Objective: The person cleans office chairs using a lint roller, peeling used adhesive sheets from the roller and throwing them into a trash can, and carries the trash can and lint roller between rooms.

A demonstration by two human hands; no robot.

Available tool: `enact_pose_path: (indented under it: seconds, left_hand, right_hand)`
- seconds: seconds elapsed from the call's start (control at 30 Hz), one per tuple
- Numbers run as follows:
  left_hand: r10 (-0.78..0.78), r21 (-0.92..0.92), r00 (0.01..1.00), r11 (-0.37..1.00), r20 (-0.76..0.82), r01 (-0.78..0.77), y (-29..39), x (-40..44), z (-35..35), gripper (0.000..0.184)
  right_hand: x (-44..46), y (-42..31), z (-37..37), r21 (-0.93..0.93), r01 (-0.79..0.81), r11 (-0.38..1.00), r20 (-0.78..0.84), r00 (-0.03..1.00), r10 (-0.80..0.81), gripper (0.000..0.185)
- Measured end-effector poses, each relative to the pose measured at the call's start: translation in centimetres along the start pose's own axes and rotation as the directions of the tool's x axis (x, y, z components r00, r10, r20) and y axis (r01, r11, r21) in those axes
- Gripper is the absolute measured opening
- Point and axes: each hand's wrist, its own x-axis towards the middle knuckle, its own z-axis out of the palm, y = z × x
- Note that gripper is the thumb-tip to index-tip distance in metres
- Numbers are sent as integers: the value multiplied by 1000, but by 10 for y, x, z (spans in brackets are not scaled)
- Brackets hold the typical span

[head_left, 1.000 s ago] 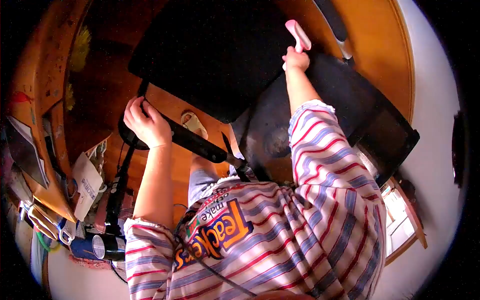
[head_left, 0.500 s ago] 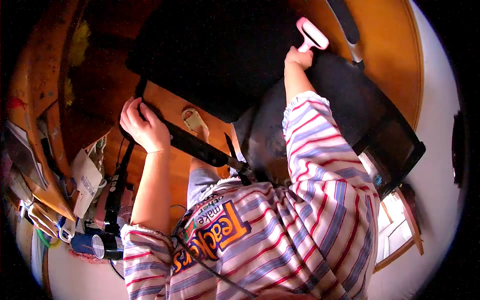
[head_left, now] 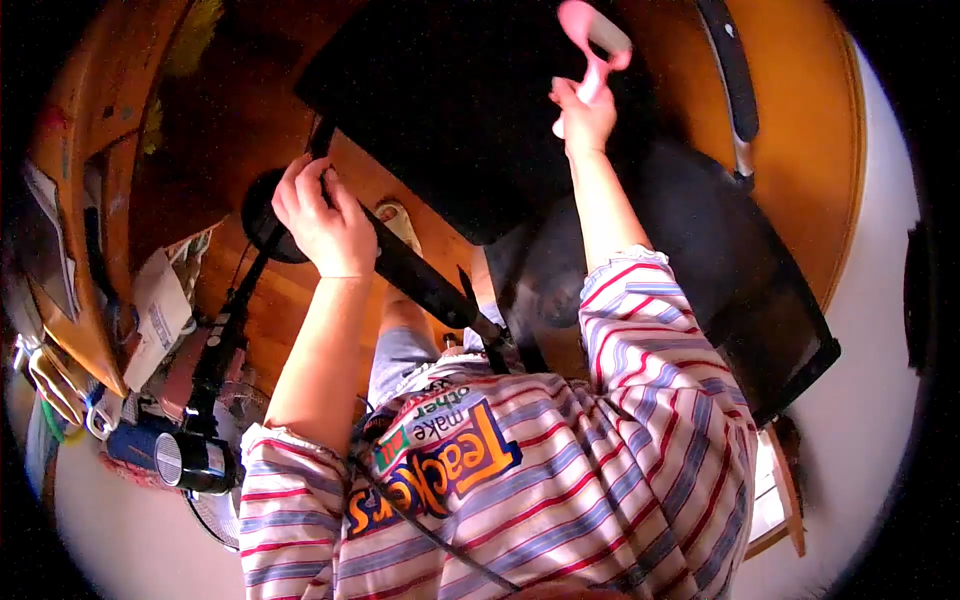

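Note:
My right hand [head_left: 588, 122] is closed around the handle of a pink and white lint roller [head_left: 600, 72], its head pointing away from me over a large black cushion [head_left: 440, 130]. The roller looks slightly blurred, and I cannot tell whether it touches the fabric. My left hand [head_left: 328, 225] rests on a long black armrest [head_left: 425, 282], with its fingers loosely bent and a little apart. It holds no separate object. The armrest and cushion look like parts of a black office chair, and a rounded black panel [head_left: 690, 250] lies under my right forearm.
Another black armrest [head_left: 732, 85] stands at the upper right over wooden flooring. On the left are a wooden shelf [head_left: 110, 130], a white paper bag [head_left: 160, 300] and a black cylindrical device [head_left: 205, 462] on a stand. A slippered foot [head_left: 395, 218] shows below the near armrest.
My right hand and the lint roller have moved up and slightly left, over the cushion. My left hand appears farther right and higher, still at the armrest; the whole view has shifted somewhat.

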Motion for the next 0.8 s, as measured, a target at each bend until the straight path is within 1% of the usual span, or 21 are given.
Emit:
enact_pose_path:
  seconds: [0.03, 0.1, 0.13, 0.17, 0.23, 0.27, 0.33, 0.37, 0.43, 0.5, 0.53, 0.57, 0.6, 0.63, 0.7, 0.73, 0.77, 0.8]
  left_hand:
    - [-13, 8, 1000, 1000, -4, 13, -1, -1, 0, 15]
    - [1, -1, 1000, 1000, -7, -1, -3, -1, 1, 15]
    - [-23, -6, 1000, 1000, -7, 22, -1, -2, 1, 15]
    - [-29, -3, 1000, 1000, -10, 29, -1, -3, 1, 15]
    - [-34, -14, 999, 999, -8, 34, 1, -2, 0, 15]
    - [-35, -8, 999, 999, -8, 35, 3, -2, -1, 14]
    - [-25, -9, 999, 1000, -20, 25, 3, -1, -1, 14]
    - [-9, -12, 1000, 1000, -29, 9, 5, 0, 0, 14]
    - [-12, -16, 999, 1000, -40, 12, 5, -1, 3, 15]
    - [-18, -19, 999, 1000, -49, 17, 6, -1, 1, 15]
    - [-26, -35, 998, 999, -54, 24, 8, 0, 1, 15]
    - [-36, -51, 998, 998, -52, 33, 9, 0, 0, 15]
    - [-26, -45, 998, 999, -61, 23, 10, 0, 0, 15]
    - [-32, -48, 998, 998, -60, 29, 9, -1, -1, 15]
    - [-24, -56, 997, 998, -68, 20, 7, 1, -2, 15]
    - [-32, -55, 997, 998, -71, 28, 5, 2, -3, 15]
    - [-33, -65, 997, 997, -72, 28, 4, 1, -4, 15]
    - [-33, -76, 997, 997, -73, 27, 4, 1, -4, 15]
  right_hand:
    - [-4, -6, 11, -95, 23, 995, 144, 990, -9, 20]
    - [-15, -12, 34, -247, 35, 968, 207, 978, 18, 22]
    - [-14, -4, 44, -354, 138, 925, 196, 978, -71, 25]
    - [-16, -2, 49, -396, 201, 896, 222, 968, -119, 27]
    - [-14, 9, 59, -419, 317, 851, 267, 939, -219, 27]
    - [-14, 15, 61, -418, 322, 850, 275, 936, -219, 27]
    - [-17, 13, 68, -669, 320, 671, 193, 946, -259, 25]
    - [-16, 11, 67, -666, 330, 669, 200, 943, -267, 25]
    - [-14, -1, 73, -729, 311, 610, 182, 947, -265, 21]
    - [4, -11, 76, -577, 277, 768, 16, 944, -328, 21]
    - [32, -1, 74, -347, 303, 887, -23, 943, -331, 18]
    - [22, -55, 72, -119, 68, 991, 35, 997, -65, 16]
    - [33, -71, 72, -160, 105, 981, 87, 992, -92, 20]
    - [51, -66, 80, -76, 251, 965, 128, 962, -240, 18]
    - [64, -64, 89, -267, 291, 919, 218, 947, -237, 21]
    - [73, -54, 96, -402, 247, 882, 262, 954, -148, 25]
    - [78, -40, 104, -439, 321, 839, 275, 937, -214, 28]
    - [75, -34, 109, -390, 410, 825, 328, 898, -292, 29]
